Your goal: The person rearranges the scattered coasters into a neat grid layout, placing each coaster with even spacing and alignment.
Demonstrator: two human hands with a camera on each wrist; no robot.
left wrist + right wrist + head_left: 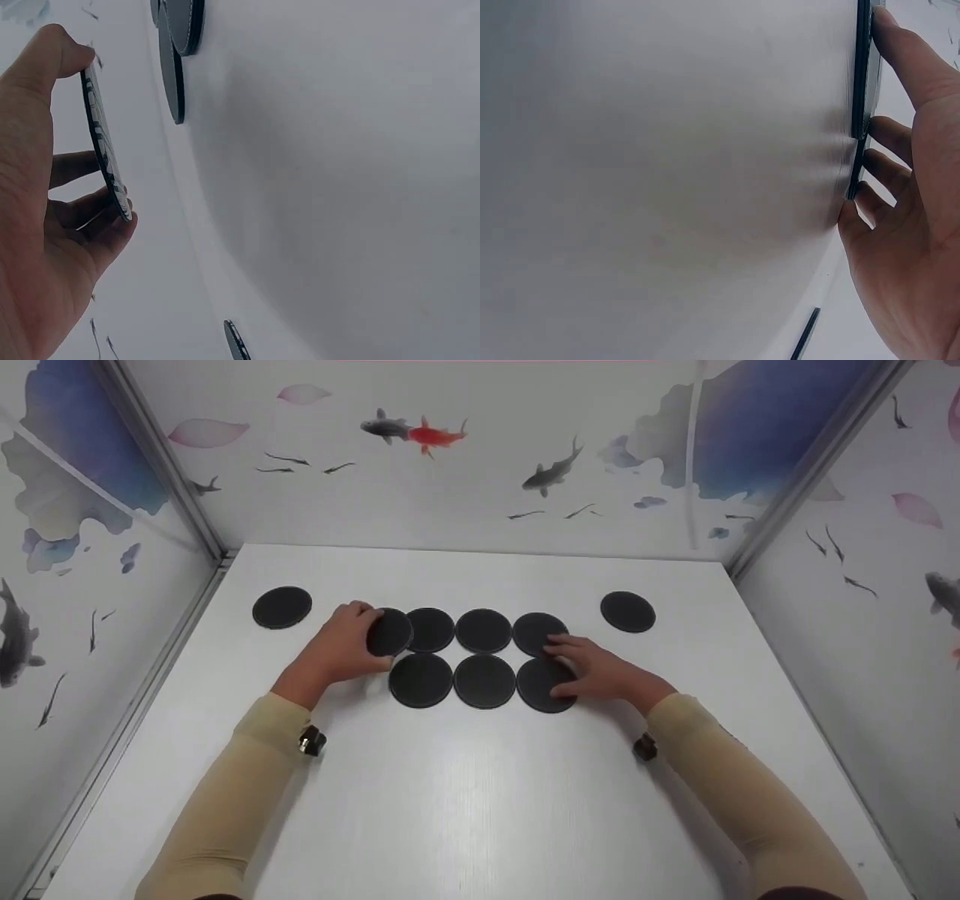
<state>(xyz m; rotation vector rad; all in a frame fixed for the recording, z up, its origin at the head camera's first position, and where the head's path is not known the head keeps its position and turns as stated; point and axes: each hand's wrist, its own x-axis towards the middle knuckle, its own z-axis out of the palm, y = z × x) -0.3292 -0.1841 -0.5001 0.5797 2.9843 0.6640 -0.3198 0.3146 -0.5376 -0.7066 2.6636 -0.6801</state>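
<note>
My left hand (346, 643) holds a round black coaster (389, 632) by its edge, tilted and raised off the table. In the left wrist view the thumb and fingers (109, 247) grip opposite edges of this coaster (106, 139), and its underside shows a light pattern. My right hand (596, 667) rests at the right end of two rows of coasters. Its fingers touch the back-row end coaster (538, 631); the thumb lies on the front-row end coaster (546, 686). The right wrist view shows that hand (911, 195) with fingers spread, beside the coaster edges (861, 75).
Between the hands lie a front-left coaster (421, 680), a front-middle one (484, 681), and two back-row ones (432, 630) (484, 631). Single coasters lie at the far left (282, 607) and far right (628, 611). Printed panels (480, 510) enclose the white table (465, 795).
</note>
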